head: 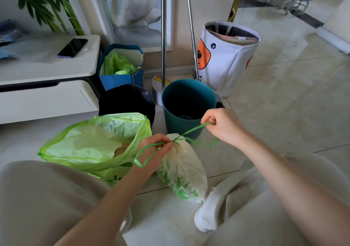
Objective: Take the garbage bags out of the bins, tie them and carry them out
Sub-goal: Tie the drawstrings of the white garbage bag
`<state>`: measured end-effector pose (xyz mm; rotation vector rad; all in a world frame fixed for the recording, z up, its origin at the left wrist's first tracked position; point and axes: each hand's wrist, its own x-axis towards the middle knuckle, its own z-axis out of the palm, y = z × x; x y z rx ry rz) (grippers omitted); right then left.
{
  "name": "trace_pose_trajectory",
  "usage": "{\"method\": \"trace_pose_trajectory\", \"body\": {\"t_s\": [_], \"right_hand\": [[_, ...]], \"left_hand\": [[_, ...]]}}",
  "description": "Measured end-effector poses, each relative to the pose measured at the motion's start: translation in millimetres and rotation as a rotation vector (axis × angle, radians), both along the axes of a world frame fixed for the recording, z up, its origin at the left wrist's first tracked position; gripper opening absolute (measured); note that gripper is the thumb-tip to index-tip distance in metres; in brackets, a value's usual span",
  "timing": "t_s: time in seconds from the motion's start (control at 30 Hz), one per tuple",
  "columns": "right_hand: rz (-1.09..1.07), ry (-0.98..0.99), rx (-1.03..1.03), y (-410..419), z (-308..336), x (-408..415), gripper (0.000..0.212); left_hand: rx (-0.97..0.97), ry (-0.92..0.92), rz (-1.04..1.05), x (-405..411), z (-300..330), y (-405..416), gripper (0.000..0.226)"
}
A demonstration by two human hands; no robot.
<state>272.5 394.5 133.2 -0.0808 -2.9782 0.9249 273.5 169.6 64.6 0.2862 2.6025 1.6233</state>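
A small white garbage bag (pixel 181 172) with green print lies on the floor between my knees, its neck gathered by a green drawstring (pixel 191 131). My left hand (pixel 155 145) pinches the gathered neck and a loop of the string. My right hand (pixel 217 121) pulls the other string end taut up and to the right. A larger green garbage bag (pixel 91 145) sits open on the floor to the left, with brown scraps inside. Behind the bags stand a teal bin (pixel 187 105), which looks empty, and a black bin (pixel 126 100).
A blue paper bag (pixel 121 77) holding green plastic stands against the wall. A white fabric basket (pixel 227 56) with an orange face is at the right. Two metal poles (pixel 163 37) rise from a round base. A white cabinet (pixel 47 71) with a phone (pixel 73 47) is left.
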Motion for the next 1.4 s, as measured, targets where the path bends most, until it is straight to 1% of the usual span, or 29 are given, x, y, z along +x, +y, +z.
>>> {"method": "trace_pose_trajectory", "body": {"t_s": [0.03, 0.07, 0.1, 0.13, 0.2, 0.27, 0.33, 0.4, 0.5, 0.6, 0.67, 0.77, 0.83, 0.93, 0.97, 1.07, 1.1, 1.13, 1.2, 1.33, 1.4], "right_hand": [[-0.055, 0.054, 0.010, 4.2, -0.7, -0.9, 0.025], [-0.117, 0.075, -0.027, 8.0, -1.4, -2.7, 0.024], [-0.185, 0.053, -0.114, 11.2, -1.4, -4.7, 0.021], [-0.252, -0.013, -0.248, 13.0, -0.8, -6.7, 0.017], [-0.361, -0.238, -0.619, 14.8, 2.4, -8.3, 0.009], [-0.410, -0.423, -0.926, 19.1, 1.7, -6.8, 0.012], [-0.442, -0.498, -1.111, 24.9, -2.3, -6.4, 0.016], [-0.509, -0.524, -1.192, 27.7, -4.7, -5.9, 0.017], [-0.616, -0.494, -1.203, 33.4, -6.3, -5.3, 0.018], [-0.629, -0.408, -1.231, 39.8, -2.4, -6.0, 0.019], [-0.570, -0.340, -1.248, 39.8, 5.6, -7.0, 0.019], [-0.423, -0.240, -1.249, 29.6, 32.0, -5.2, 0.020], [-0.307, -0.186, -1.159, 17.6, 47.4, -4.5, 0.018], [-0.094, -0.138, -0.954, -4.7, 65.9, -1.9, 0.009], [-0.027, -0.138, -0.844, -12.7, 70.8, -0.8, 0.012], [0.161, -0.104, -0.419, -34.7, 78.5, 1.6, 0.023], [0.207, -0.096, -0.325, -39.8, 79.0, 2.4, 0.024], [0.222, -0.101, -0.282, -43.0, 78.2, 2.7, 0.024], [0.179, -0.111, -0.287, -43.6, 76.5, 3.6, 0.020], [0.116, -0.089, -0.300, -34.1, 71.6, 6.2, 0.011], [0.101, -0.066, -0.319, -29.4, 70.6, 8.4, 0.014]], "left_hand": [[0.004, -0.029, 0.006, -0.7, -0.7, -1.6, 0.002], [0.012, -0.070, 0.012, -1.8, -1.7, -3.5, 0.002], [0.028, -0.121, 0.024, -2.4, -1.3, -5.3, 0.002], [0.064, -0.183, 0.047, -2.9, -0.3, -7.0, 0.003], [0.170, -0.296, 0.115, -3.5, 4.3, -10.5, 0.007], [0.260, -0.381, 0.188, -4.7, 8.4, -15.8, 0.011], [0.346, -0.475, 0.257, -6.6, 8.7, -23.2, 0.011], [0.359, -0.535, 0.303, -7.3, 5.3, -31.6, 0.012], [0.348, -0.595, 0.357, -6.8, 0.1, -43.9, 0.013], [0.395, -0.616, 0.400, -6.8, 8.0, -53.7, 0.015], [0.407, -0.577, 0.382, -9.1, 20.0, -55.8, 0.015], [0.485, -0.493, 0.309, -13.5, 54.0, -46.4, 0.015], [0.507, -0.459, 0.248, -16.0, 75.0, -36.9, 0.019], [0.402, -0.370, 0.117, -16.1, 102.4, -17.2, 0.024], [0.346, -0.328, 0.075, -16.5, 109.7, -8.9, 0.025], [0.140, -0.151, 0.000, -19.4, 121.7, 15.1, 0.022], [0.063, -0.084, -0.011, -20.5, 124.4, 21.1, 0.021], [-0.004, -0.025, -0.017, -21.1, 126.7, 25.9, 0.020], [-0.065, 0.031, -0.018, -22.7, 129.2, 31.1, 0.018], [0.046, -0.077, -0.057, -24.7, 129.5, 30.7, 0.015], [0.105, -0.148, -0.091, -23.8, 124.7, 27.5, 0.009]]}}
